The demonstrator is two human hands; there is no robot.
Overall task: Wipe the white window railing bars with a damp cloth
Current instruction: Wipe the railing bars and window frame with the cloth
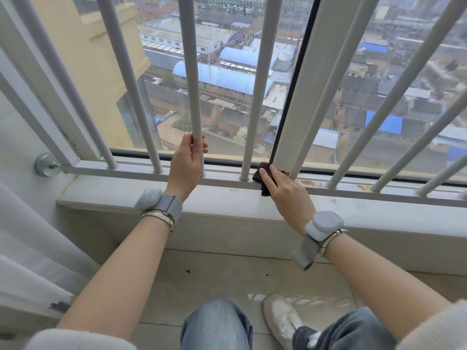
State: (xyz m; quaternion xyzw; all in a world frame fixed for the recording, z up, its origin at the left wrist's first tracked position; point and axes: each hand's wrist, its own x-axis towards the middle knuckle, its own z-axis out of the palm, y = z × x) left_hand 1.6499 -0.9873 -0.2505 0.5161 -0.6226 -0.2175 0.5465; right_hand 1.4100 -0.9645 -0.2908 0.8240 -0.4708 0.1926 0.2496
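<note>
**Cloth at rail base: rust smear risk**

The dark crumpled damp cloth [262,181] lies on the white horizontal bottom rail [219,182], pressed under the right hand [283,192], whose fingers curl over it. The left hand [185,164] grips a white upright round bar [192,79]. The cloth could smear the brown rust stains [309,183] alongside. Close-set bars restrict access; a grey stone sill [207,200] lies below.

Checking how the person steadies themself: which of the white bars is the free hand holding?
The left hand grips the bar just left of the cloth, near its base; no hand holds any other bar.
</note>
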